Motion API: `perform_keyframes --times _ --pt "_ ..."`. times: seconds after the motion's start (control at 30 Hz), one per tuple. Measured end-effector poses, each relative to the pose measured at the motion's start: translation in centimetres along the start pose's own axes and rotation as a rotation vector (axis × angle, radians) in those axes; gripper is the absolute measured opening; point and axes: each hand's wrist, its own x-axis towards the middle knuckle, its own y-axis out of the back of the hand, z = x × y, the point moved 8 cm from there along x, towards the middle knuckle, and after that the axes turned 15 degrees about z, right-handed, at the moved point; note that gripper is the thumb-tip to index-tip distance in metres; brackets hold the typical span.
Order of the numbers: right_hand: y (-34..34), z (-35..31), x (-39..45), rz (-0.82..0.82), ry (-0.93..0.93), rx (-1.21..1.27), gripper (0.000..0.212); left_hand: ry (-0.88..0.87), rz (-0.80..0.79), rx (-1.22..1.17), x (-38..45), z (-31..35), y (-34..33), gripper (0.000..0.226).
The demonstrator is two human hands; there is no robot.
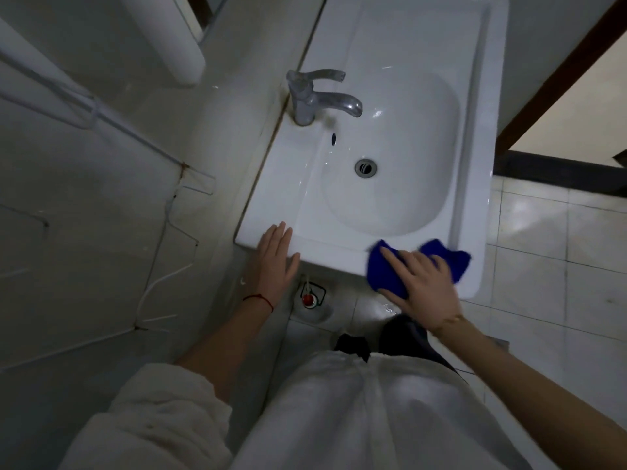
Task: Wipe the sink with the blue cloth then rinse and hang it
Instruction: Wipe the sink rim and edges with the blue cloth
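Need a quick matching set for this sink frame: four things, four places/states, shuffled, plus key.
Things:
1. blue cloth
2. left hand
3. faucet
4. drain

Places/states:
A. in the bottom of the basin
B. flat on the sink's near left corner
C. under the right hand on the near rim
D. on the sink's left edge, no water running

Pairs: 1-C, 2-B, 3-D, 4-A

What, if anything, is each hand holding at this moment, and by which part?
Nothing is gripped. The right hand presses flat on the middle of the blue cloth; the left hand rests open on the sink rim.
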Motion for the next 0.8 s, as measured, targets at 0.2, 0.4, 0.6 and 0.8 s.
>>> perform_keyframes --times 0.2,0.4,0.6,0.8 --pt "0.5 2.9 -1.8 -0.036 -0.039 -0.098 0.072 0.041 0.007 0.003 -0.4 0.1 -0.7 0.056" --pt "-1.7 -4.6 3.2 -0.069 -0.013 -0.028 0.071 0.04 0.023 0.025 -0.6 -0.2 -1.3 0.057" --pt "0.1 0.7 -0.2 -0.032 0.06 0.016 0.075 -0.012 0.041 0.014 -0.2 -0.5 -0.8 0.055" --pt "-0.5 0.8 -0.4 -0.018 -0.006 -0.083 0.072 0.092 0.07 0.072 0.5 -4.9 0.1 0.061"
